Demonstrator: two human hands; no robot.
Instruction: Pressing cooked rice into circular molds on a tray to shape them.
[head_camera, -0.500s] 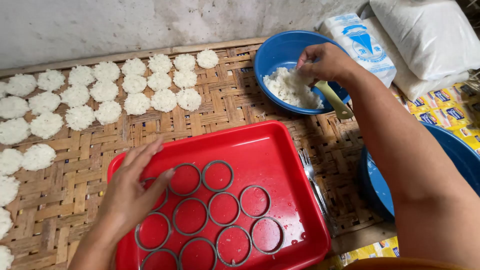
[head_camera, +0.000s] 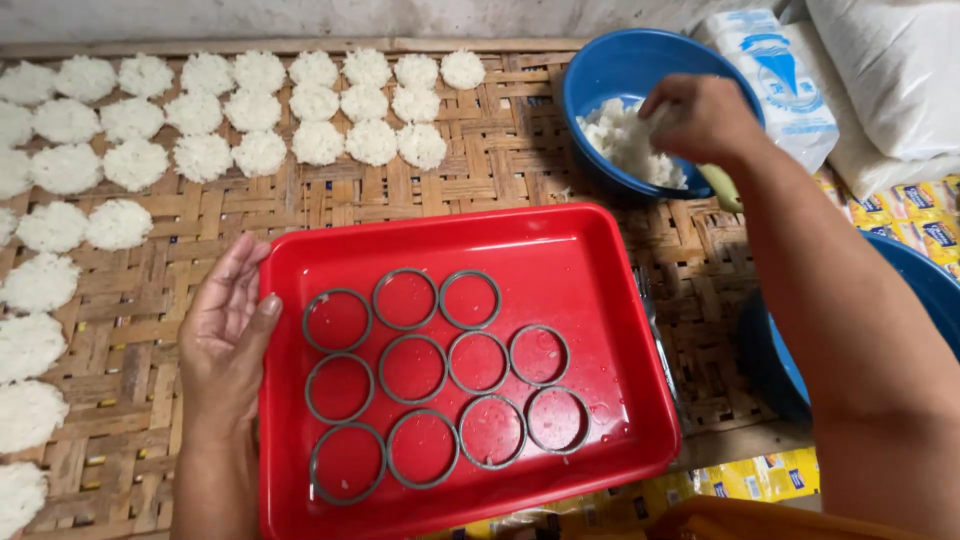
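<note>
The left hand (head_camera: 228, 335) rests flat, fingers released, against the left rim of the red rectangular plastic tray (head_camera: 560, 250), which lies on the woven bamboo mat (head_camera: 480, 180) and holds ten grey metal rings (head_camera: 405, 298). The right hand (head_camera: 700, 115) reaches into the blue round plastic bowl (head_camera: 610, 70), fingers clenched on white cooked rice (head_camera: 625, 140).

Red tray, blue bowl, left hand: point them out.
red tray (head_camera: 560, 250), head view, bare floor near its far rim
blue bowl (head_camera: 610, 70), head view, inner wall on the left side
left hand (head_camera: 225, 335), head view, middle of the hand at the tray's left edge
</note>
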